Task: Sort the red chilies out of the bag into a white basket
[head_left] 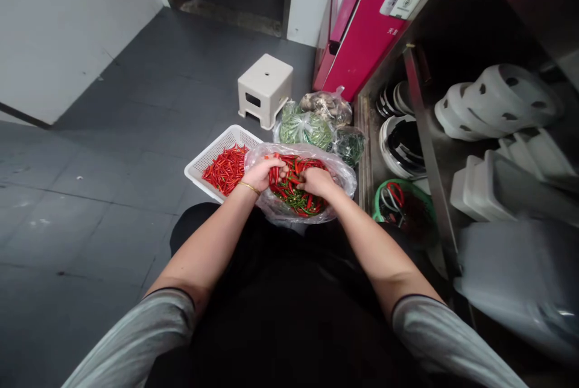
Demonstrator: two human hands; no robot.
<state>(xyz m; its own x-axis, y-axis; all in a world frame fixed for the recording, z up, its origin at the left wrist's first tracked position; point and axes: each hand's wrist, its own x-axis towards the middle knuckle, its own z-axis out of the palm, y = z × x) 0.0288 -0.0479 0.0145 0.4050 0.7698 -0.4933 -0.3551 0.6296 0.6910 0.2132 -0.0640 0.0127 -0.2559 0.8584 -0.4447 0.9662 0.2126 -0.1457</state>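
Note:
A clear plastic bag (344, 181) stands opened in front of me, filled with red chili peppers (309, 202) on green stems. Over its left side, my left hand (264, 174) is closed around a few red chilies. My right hand (318, 181) reaches in from the right, its fingers bent together among the peppers; what they pinch is too small to make out. Left of the bag sits a white perforated basket (199, 163), partly behind my left forearm. Loose red chilies (226, 166) without visible green stems lie heaped in it.
Beyond the bag are a bag of green vegetables (306, 131), a bag of pale brownish produce (326, 105) and a white plastic stool (266, 83). On the right, a metal shelf (427, 116) holds stacked white containers (479, 186). A green basket (377, 200) with scissors stands below.

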